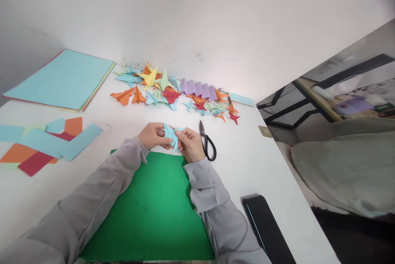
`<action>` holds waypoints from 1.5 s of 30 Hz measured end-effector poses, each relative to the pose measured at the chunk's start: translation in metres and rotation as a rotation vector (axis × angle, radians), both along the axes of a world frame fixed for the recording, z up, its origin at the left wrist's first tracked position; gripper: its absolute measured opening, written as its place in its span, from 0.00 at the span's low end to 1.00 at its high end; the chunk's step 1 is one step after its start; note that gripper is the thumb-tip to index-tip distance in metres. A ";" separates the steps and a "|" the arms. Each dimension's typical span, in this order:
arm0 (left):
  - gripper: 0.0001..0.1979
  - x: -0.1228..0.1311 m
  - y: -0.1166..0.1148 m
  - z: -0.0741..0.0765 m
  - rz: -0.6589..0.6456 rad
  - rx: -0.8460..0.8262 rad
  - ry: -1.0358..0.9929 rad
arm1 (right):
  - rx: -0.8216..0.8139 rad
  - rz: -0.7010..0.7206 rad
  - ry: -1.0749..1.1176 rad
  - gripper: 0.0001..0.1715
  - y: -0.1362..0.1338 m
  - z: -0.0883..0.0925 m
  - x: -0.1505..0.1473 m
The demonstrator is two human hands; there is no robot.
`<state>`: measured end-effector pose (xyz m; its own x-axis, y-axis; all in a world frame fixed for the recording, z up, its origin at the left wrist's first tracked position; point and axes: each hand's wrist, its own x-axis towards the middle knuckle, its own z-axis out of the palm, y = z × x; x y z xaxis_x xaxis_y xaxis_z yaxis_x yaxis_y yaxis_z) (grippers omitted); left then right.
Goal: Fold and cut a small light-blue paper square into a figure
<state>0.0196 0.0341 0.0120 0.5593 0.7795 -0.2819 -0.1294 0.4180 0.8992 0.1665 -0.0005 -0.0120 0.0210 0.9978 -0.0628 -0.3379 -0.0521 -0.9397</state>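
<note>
Between my two hands is a small folded piece of light blue paper [171, 134], with creased, pointed flaps. My left hand [154, 135] pinches its left side. Fingers of my right hand [190, 143] are closed on the right side of the same paper. Both hands are above the far edge of a green sheet [154, 206] on the table. Black-handled scissors [210, 148] lie just right of my right hand, blades pointing away. Parts of the folded paper are hidden behind my fingers.
Many-coloured folded paper figures [150, 78] and a purple pleated strip [197, 89] lie along the wall. A stack of coloured sheets [61, 78] is at the back left, with loose cut strips [46, 142] nearer. A black phone-like object [267, 229] rests near the table's right edge.
</note>
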 end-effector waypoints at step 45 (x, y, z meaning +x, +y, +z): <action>0.27 -0.006 0.007 -0.001 0.043 -0.176 -0.115 | -0.010 0.174 -0.243 0.12 -0.008 0.008 0.001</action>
